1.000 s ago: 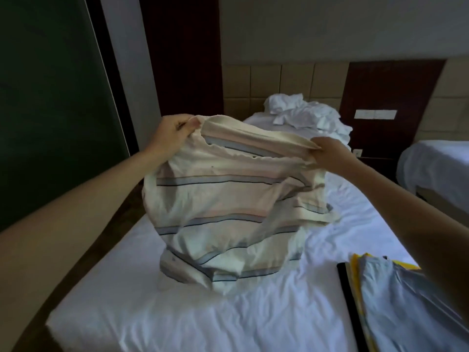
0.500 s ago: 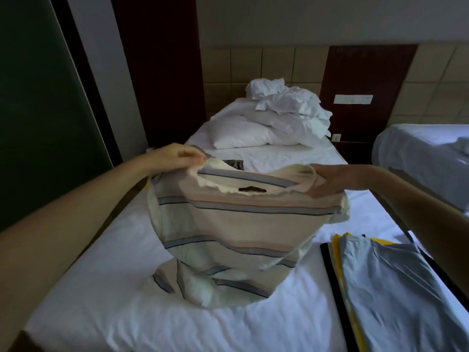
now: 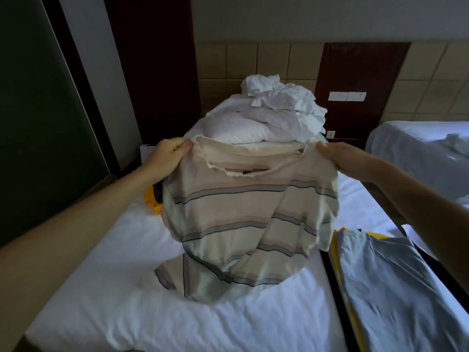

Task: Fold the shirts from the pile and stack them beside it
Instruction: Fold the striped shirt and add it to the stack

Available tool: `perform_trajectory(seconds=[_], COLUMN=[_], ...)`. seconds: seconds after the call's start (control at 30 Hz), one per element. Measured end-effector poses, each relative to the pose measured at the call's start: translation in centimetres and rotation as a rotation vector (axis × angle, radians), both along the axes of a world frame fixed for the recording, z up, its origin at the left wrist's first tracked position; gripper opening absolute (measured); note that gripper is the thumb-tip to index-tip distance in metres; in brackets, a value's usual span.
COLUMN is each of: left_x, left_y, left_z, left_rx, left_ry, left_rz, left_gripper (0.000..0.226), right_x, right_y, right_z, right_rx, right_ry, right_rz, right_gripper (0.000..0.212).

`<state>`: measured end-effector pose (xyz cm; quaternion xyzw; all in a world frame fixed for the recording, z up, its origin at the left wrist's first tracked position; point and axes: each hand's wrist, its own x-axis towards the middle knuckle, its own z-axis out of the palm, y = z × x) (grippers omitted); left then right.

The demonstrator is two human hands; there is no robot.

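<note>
Striped shirt (image 3: 248, 212) now stretched wider; left hand (image 3: 168, 158), right hand (image 3: 347, 161) grip clamped on its shoulders, hem on bed (image 3: 101, 288) beside folded stack (image 3: 385, 288); looks ready to lay flat.

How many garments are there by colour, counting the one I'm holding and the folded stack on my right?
Cream striped shirt, pinched at the shoulders by the left hand and right hand: 1
Grey shirt, top of the stack: 1
Yellow garment, only its edge showing: 1
Black garment, only its edge showing: 1
Total: 4
</note>
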<state>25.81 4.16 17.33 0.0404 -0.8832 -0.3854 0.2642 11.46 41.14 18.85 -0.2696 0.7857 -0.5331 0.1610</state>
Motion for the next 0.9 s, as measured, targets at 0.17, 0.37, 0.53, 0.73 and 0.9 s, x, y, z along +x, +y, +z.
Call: perform_trajectory(seconds=[0.17, 0.37, 0.53, 0.73, 0.9], left_x=[-0.5, 0.5, 2.3, 3.6, 3.2], left_y=[0.9, 0.3, -0.9, -2.1, -1.9], left_z=[-0.7, -1.8, -5.3, -10.6, -10.9], left_rx=[0.022, -0.533, -0.342, -0.380, 0.149], left_ry=[0.128, -0.034, -0.520, -0.739, -0.355], left_rz=[0.188, 0.158, -0.221, -0.133, 0.054], left_gripper=[0.038, 0.034, 0.045, 0.026, 0.025], right_x=[0.7, 1.8, 2.8, 3.5, 2.2], right_y=[-1.8, -1.9, 0.8, 1.5, 1.4], right_z=[0.1, -2.0, -8.0, -12.3, -12.6], right_rx=[0.004, 0.247, 0.619, 0.655, 0.442], right_ry=[0.224, 0.581, 0.132, 0.076, 0.105], right_rz=[-0.189, -0.336, 0.066, 0.032, -0.197], right_gripper=[0.028, 0.036, 0.016, 0.027, 0.054])
